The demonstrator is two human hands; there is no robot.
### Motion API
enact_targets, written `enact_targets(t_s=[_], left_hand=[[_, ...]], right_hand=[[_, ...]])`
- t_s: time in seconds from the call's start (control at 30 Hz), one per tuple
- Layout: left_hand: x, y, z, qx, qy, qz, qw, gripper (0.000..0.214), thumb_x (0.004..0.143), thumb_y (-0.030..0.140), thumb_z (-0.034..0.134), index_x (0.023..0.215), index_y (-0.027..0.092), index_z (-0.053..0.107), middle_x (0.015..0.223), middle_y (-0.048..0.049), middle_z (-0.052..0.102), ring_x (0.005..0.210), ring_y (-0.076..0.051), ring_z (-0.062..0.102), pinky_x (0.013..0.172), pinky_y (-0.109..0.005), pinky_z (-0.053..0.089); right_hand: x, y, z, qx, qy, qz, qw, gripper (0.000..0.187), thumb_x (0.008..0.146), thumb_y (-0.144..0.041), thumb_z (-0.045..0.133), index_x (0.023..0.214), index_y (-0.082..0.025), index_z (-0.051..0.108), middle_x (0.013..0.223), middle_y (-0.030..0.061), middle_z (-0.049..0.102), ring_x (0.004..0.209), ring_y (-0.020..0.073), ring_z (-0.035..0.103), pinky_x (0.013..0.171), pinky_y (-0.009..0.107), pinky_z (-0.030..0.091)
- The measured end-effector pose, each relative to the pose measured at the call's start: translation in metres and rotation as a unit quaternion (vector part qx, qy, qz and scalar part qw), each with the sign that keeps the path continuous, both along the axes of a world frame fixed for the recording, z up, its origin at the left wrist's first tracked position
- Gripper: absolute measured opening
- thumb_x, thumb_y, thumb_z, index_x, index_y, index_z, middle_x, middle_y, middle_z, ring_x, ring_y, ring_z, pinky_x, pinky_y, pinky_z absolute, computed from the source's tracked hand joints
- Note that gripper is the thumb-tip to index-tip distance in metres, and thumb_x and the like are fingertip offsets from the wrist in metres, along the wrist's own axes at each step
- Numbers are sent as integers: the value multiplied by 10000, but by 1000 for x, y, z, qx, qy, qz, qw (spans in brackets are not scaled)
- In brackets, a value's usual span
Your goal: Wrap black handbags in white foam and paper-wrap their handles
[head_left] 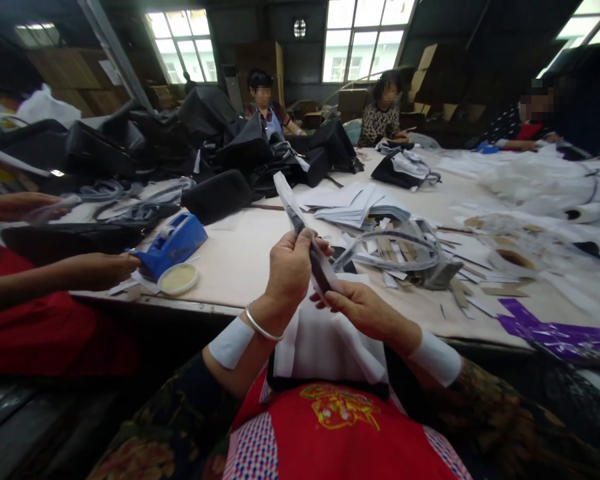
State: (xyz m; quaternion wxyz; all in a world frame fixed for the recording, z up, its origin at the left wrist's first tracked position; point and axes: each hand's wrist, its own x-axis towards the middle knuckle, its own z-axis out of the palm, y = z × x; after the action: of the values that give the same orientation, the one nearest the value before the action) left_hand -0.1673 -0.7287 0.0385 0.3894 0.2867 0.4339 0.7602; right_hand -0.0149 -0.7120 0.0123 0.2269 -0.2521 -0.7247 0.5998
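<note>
The left hand [291,263] and right hand [361,307] hold a dark strip [323,270] with whitish wrapping [285,189]. Left of them, a blue tape dispenser [175,244] sits on the counter [233,263].

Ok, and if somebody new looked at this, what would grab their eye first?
Probably the bright red apron at the bottom centre, with the left hand and right hand above it holding a dark and whitish strip. Next, perhaps, the big heap of black bags toward the upper left, and the blue tape dispenser on the table, left of the hands.
</note>
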Motion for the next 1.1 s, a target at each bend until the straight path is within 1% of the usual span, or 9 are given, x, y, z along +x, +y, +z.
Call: enact_targets(t_s=[0.1,0.27,0.4,0.5,0.63,0.73,0.87,0.97,1.1], left_hand=[[-9,-1,8,36,32,33,998,269,871,419,657,906,158,604,689,-5,683,615,-153,689,610,-267,573],[3,-13,12,30,89,4,996,262,897,423,633,909,161,626,696,-20,698,622,-146,685,597,-235,562],[17,-28,7,-14,106,-81,991,271,920,432,593,908,163,618,700,-29,701,588,-145,664,527,-219,528],[11,-34,1,-38,121,-132,983,292,925,440,580,922,152,630,689,-25,687,560,-135,629,536,-233,525],[-12,-37,-6,-55,214,-154,963,309,936,405,561,882,131,692,740,-40,694,662,-139,624,652,-248,522],[-23,-37,-12,-84,262,-170,946,270,917,360,590,887,136,736,785,-43,712,740,-151,624,717,-255,503],[-25,-39,-23,-107,219,-209,947,200,856,308,661,913,137,749,844,-43,728,800,-164,636,775,-269,492],[-25,-40,-30,-136,153,-222,953,274,776,292,743,1000,138,709,799,-29,711,733,-153,629,712,-265,484],[-30,-41,-34,-175,122,-249,945,249,702,317,801,789,117,681,681,-15,659,647,-126,581,652,-244,440]], right_hand=[[9,-6,5,40,-3,-140,989,476,829,-638,638,926,-177,707,853,70,690,758,188,610,622,274,464],[1,-22,2,-392,21,-38,919,650,869,-743,435,878,-137,670,589,3,538,394,68,307,377,202,196],[-19,-15,-4,-472,116,-96,868,297,791,-446,674,774,-181,541,548,-77,432,390,33,180,380,165,116],[-24,-4,-8,-332,105,-107,931,237,769,-345,689,722,-186,520,527,-88,394,405,42,200,391,183,137],[-21,5,-9,33,-42,-134,990,300,884,-325,550,628,-170,568,555,-5,535,509,108,450,500,237,313],[-18,8,-11,270,-137,-103,948,257,930,-230,477,741,-165,640,672,42,646,617,156,548,583,274,341],[-15,9,-15,528,-202,-112,817,208,917,-126,472,859,-139,672,729,77,662,628,186,540,584,319,279],[-12,10,-17,634,-178,-115,744,216,929,-121,475,839,-126,671,686,69,621,605,190,503,586,340,263],[-13,11,-18,674,-124,-124,717,267,948,-122,446,788,-125,660,644,57,575,589,186,459,591,342,275]])
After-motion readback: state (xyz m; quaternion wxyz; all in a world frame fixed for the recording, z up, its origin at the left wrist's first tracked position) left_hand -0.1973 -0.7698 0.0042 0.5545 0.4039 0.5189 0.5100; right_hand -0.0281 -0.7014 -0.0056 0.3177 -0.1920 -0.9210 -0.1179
